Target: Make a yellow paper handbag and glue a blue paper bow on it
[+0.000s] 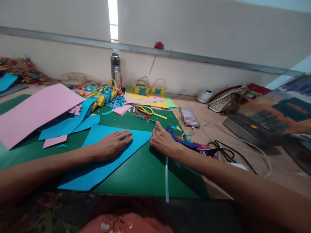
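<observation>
My left hand (115,144) lies flat on a large sheet of blue paper (104,173), fingers stretched out and angled to the right. The sheet rests on a green board (141,174). At its right corner my right hand (161,139) is closed, with the paper's tip running into the curled fingers. A thin stick-like tool (142,117) ends by the right thumb; whether the hand touches it I cannot tell. Beside the right wrist is a blue glue gun (182,140), partly hidden by the forearm. A clear glue stick (167,181) emerges below that wrist.
Scissors with red and yellow handles (143,111) lie ahead, near paper scraps. Pink paper (41,108) covers the left. Small yellow paper bags (142,90) stand at the back near a bottle (116,69). A phone (189,117), cables (225,152) and a handbag (225,100) are right.
</observation>
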`<state>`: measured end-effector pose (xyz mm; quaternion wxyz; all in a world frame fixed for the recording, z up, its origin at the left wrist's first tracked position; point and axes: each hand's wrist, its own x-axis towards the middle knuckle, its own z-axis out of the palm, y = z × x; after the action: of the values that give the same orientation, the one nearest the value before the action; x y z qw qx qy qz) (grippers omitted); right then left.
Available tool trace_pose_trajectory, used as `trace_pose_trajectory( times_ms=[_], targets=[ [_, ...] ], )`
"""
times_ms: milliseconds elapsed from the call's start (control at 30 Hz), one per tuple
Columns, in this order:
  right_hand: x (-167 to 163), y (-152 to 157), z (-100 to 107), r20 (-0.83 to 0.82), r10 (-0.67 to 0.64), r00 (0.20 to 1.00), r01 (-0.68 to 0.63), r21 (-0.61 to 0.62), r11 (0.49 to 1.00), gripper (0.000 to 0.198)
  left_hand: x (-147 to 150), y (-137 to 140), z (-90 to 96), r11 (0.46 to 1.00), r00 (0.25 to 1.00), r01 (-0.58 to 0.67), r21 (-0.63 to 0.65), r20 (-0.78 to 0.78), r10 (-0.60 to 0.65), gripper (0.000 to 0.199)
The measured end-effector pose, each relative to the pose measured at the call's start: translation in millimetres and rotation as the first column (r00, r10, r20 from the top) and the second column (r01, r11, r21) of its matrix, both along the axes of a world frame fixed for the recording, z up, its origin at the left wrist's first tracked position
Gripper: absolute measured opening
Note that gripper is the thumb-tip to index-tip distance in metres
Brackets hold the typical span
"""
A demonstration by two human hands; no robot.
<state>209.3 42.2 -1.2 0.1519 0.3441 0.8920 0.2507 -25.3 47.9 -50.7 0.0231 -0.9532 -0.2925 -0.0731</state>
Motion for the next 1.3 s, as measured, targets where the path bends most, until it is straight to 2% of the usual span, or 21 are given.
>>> trace_pose_trajectory(
  times_ms=[100,167,267,367,500,733,867,1067,1300],
  targets=[
    [-15,-7,0,-0.128,-0.086,0.988,0.077,-0.073,0.994,0.023,3,4,-6.2,0.984,0.992,0.128,-0.123,0.017,-0.126,0.052],
    [-26,-13,-6,-0.220,-0.105,0.970,0.066,-0.175,0.982,0.029,6,4,-8.8,0.973,0.990,0.137,-0.183,0.044,-0.131,0.060],
    [-36,-17,-20,-0.325,-0.188,0.927,0.090,-0.294,0.952,0.047,11,1,-8.2,0.969,0.996,0.085,-0.232,0.047,-0.076,0.057],
    [-34,-14,-33,-0.378,-0.299,0.876,0.154,-0.368,0.917,0.056,15,-4,-3.6,0.974,1.000,-0.021,-0.225,-0.022,0.016,0.054],
    [-27,-10,-36,-0.387,-0.400,0.831,0.229,-0.418,0.879,0.063,14,-6,2.2,0.970,0.987,-0.134,-0.201,-0.117,0.112,0.062],
    [-16,-10,-27,-0.329,-0.495,0.804,0.352,-0.408,0.842,0.070,-11,-6,-7.8,0.961,0.961,-0.263,-0.085,-0.111,0.253,0.068],
    [-11,-11,-24,-0.292,-0.510,0.809,0.391,-0.382,0.838,0.072,-27,-7,-18.5,0.960,0.958,-0.281,-0.010,-0.059,0.280,0.070],
    [-5,-15,-19,-0.277,-0.494,0.824,0.419,-0.289,0.861,0.070,-35,-12,-22.5,0.950,0.949,-0.310,0.029,-0.051,0.311,0.075],
    [3,-19,-18,-0.251,-0.447,0.859,0.405,-0.203,0.892,0.067,-35,-14,-19.2,0.944,0.943,-0.329,0.004,-0.053,0.329,0.072]
  ],
)
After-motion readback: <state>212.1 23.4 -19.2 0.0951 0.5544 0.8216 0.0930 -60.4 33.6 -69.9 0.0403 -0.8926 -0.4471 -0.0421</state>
